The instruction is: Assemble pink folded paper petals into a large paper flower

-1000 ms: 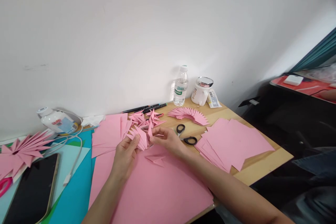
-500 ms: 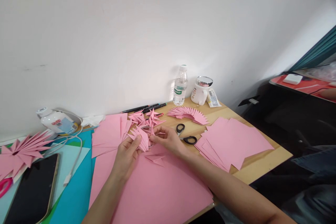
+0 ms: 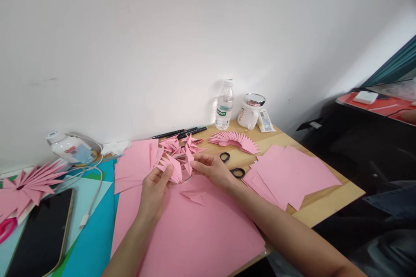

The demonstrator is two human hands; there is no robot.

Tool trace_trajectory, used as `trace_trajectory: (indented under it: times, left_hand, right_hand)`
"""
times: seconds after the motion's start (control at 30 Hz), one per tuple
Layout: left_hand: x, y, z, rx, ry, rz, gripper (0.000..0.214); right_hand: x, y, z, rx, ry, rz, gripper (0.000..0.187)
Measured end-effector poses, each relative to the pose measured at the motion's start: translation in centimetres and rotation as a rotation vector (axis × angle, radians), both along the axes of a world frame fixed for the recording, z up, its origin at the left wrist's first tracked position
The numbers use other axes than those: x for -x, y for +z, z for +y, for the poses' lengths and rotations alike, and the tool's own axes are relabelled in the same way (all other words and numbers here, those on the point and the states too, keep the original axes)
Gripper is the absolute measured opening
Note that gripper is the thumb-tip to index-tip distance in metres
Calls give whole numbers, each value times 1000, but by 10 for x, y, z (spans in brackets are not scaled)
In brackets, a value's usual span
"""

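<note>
My left hand (image 3: 155, 191) grips a fanned cluster of folded pink paper points (image 3: 171, 167), fingers curled round its left side. My right hand (image 3: 212, 170) pinches the same cluster from the right, fingertips pressed on a folded piece. Both hands hover over a large pink sheet (image 3: 191, 233) on the wooden table (image 3: 328, 212). One small folded pink triangle (image 3: 194, 196) lies on the sheet just below the hands. More folded pink pieces (image 3: 182, 145) are piled behind the cluster.
Black scissors (image 3: 233, 165) lie right of my right hand, beside a stack of pink squares (image 3: 289, 175). A pink fan (image 3: 234, 140), water bottle (image 3: 224, 104), white mug (image 3: 249, 111) and pens (image 3: 182, 133) stand at the back. A phone (image 3: 40, 233), cable (image 3: 92, 194) and another pink fan (image 3: 27, 181) sit left.
My right hand has shifted slightly right and forward over the scissors handle while both hands keep working the folded cluster. The view has tilted a little.
</note>
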State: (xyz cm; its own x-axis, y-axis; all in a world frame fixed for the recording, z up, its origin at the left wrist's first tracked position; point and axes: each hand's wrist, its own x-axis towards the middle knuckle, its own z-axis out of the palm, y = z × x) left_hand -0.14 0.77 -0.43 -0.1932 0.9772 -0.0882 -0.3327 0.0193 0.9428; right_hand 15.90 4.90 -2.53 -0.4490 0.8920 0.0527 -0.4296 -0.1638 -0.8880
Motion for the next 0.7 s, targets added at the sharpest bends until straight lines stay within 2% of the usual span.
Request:
trace_trajectory:
  times: [0.3, 0.7]
  left_hand:
    - [-3, 2, -1, 10, -9, 43, 33]
    - [-3, 2, -1, -33, 23, 83, 27]
  right_hand:
    - [1, -1, -1, -5, -35, -22, 28]
    - [1, -1, -4, 5, -72, -92, 28]
